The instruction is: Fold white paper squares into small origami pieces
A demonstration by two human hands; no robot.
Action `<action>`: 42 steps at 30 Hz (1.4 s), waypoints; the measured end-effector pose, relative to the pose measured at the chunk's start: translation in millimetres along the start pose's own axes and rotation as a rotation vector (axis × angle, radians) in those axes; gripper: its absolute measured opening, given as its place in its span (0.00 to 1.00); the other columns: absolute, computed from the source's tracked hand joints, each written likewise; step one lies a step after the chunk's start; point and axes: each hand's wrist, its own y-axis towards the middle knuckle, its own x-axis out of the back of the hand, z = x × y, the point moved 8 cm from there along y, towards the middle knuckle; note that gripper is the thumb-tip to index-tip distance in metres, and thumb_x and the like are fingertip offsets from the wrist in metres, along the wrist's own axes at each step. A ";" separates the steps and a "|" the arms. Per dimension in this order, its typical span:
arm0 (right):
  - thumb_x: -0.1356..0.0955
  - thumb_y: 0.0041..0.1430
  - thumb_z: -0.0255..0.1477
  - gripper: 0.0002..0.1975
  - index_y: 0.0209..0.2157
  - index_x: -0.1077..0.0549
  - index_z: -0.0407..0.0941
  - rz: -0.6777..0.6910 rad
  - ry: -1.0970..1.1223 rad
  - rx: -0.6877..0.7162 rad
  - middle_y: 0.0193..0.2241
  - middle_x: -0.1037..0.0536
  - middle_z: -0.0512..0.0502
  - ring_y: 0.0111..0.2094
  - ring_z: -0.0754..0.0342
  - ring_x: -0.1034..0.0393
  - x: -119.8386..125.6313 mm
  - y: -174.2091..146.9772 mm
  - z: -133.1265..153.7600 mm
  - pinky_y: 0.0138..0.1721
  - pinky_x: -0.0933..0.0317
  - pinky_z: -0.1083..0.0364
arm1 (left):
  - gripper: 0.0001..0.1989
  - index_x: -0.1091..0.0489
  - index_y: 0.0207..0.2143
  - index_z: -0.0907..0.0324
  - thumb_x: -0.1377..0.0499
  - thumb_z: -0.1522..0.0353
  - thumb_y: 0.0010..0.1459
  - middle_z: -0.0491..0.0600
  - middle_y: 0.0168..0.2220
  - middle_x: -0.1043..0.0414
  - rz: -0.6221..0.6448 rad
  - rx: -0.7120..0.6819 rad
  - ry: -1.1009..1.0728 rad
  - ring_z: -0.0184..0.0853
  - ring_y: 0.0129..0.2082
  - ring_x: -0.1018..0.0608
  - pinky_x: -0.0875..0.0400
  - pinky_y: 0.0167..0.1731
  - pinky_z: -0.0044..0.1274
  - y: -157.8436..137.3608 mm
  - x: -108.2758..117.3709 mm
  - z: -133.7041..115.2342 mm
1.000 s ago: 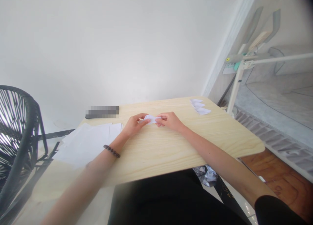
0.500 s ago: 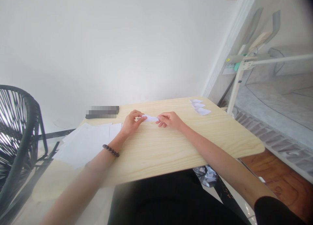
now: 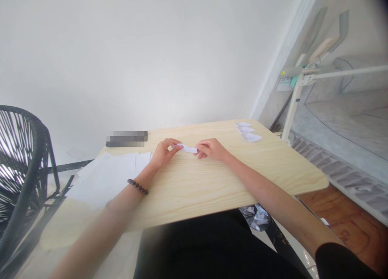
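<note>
Between my two hands, over the middle of the table (image 3: 194, 182), is a small piece of folded white paper (image 3: 189, 149). My left hand (image 3: 165, 153), with a dark bead bracelet (image 3: 138, 186) on the wrist, pinches its left end between thumb and fingers. At the other end, the thumb and fingers of my right hand (image 3: 209, 148) close on the paper's right tip. Several folded white paper pieces (image 3: 251, 137) lie in an overlapping row at the table's far right.
Loose white sheets (image 3: 106, 176) lie on the table's left side, partly behind my left arm. A dark pixelated object (image 3: 127, 139) rests at the back left edge. A black woven chair (image 3: 27, 161) stands at the left, a white metal frame (image 3: 292, 109) at the right.
The folded paper has turned a little and looks narrower, its right end now lower. My right fingers have shifted slightly at that end. My left hand stays almost in place.
</note>
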 end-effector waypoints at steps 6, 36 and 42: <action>0.40 0.54 0.35 0.13 0.26 0.34 0.40 -0.036 0.034 -0.038 0.26 0.24 0.44 0.23 0.59 0.29 0.9 2.2 -4.8 0.21 0.38 0.64 | 0.10 0.29 0.32 0.57 0.47 0.62 0.53 0.49 0.37 0.32 -0.040 -0.114 0.089 0.35 0.39 0.32 0.40 0.42 0.29 0.7 5.1 -11.2; 0.39 0.55 0.31 0.12 0.40 0.30 0.48 -0.389 -0.453 0.428 0.44 0.36 0.47 0.27 0.61 0.35 10.0 -11.3 40.2 0.31 0.37 0.58 | 0.21 0.36 0.38 0.62 0.46 0.55 0.48 0.49 0.27 0.28 -0.027 0.232 -0.265 0.30 0.24 0.30 0.38 0.22 0.20 -5.3 -4.6 14.5; 0.38 0.54 0.32 0.12 0.41 0.30 0.48 -0.380 -0.429 0.405 0.44 0.36 0.46 0.27 0.61 0.35 10.2 -9.4 35.9 0.32 0.37 0.57 | 0.21 0.36 0.38 0.61 0.45 0.55 0.48 0.49 0.27 0.28 -0.018 0.223 -0.259 0.30 0.25 0.30 0.38 0.23 0.20 -5.9 -4.8 11.3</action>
